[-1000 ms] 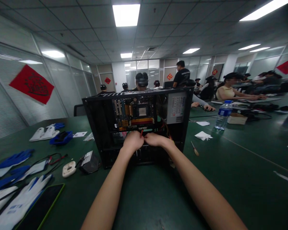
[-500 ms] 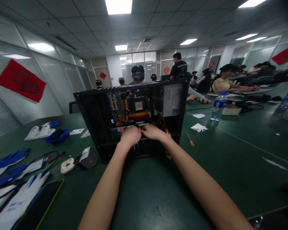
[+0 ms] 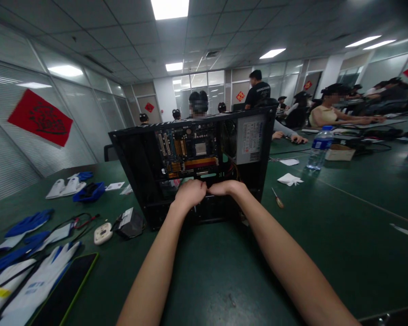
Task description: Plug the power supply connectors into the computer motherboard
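Note:
An open black computer case [image 3: 131,176] stands on edge in front of me, its inside facing me. The motherboard [image 3: 187,147] sits in its upper middle, and a silver power supply [image 3: 249,139] fills the upper right corner. My left hand [image 3: 191,194] is curled closed at the lower middle of the case, below the motherboard. My right hand [image 3: 226,188] is beside it, its fingers held together and pointing left towards the left hand. The fingertips of both meet near the crossbar there. Whatever they grip is too small or hidden to make out.
A screwdriver [image 3: 278,199], a crumpled tissue [image 3: 290,179] and a water bottle [image 3: 320,148] are on the right. On the left are a black boxy part [image 3: 129,224], a white round-cornered case [image 3: 103,233], gloves [image 3: 42,287] and a blue tray [image 3: 88,192]. Other people sit beyond.
The view has turned slightly left, so everything shifts a little to the right. My right hand looks flatter, with its wrist raised. The left hand stays closed at the same part of the case.

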Tool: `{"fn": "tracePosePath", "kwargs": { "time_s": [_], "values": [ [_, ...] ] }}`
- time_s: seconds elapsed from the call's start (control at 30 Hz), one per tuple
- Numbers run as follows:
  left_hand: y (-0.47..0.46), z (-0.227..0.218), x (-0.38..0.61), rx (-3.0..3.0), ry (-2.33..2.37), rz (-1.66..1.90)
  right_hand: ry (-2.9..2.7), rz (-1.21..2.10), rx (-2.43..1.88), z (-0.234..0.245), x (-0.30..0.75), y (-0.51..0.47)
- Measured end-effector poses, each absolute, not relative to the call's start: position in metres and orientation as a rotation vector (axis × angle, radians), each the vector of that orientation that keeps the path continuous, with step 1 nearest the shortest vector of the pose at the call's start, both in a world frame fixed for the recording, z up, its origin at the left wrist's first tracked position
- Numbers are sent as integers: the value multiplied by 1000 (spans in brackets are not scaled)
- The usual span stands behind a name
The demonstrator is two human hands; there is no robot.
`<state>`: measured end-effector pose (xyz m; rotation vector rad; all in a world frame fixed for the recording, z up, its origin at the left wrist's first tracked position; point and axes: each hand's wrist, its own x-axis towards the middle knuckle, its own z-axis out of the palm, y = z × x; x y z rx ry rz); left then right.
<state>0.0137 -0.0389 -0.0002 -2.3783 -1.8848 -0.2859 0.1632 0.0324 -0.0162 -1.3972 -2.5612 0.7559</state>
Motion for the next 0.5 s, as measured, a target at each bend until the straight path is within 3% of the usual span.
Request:
{"fn": "tracePosePath", "kwargs": {
  "time_s": [0.17, 0.3, 0.5],
  "values": [
    [-40, 2, 15, -2368, -1916, -316, -2602, 883, -1264, -19, 171, 41],
    [-40, 2, 17, -2366, -1931, -352, -2259, 1055, -1089, -17, 171, 38],
    [-33, 3, 7, -2300, -1954, -882, -1660, 1424, -701, 24, 163, 6]
  ]
}}
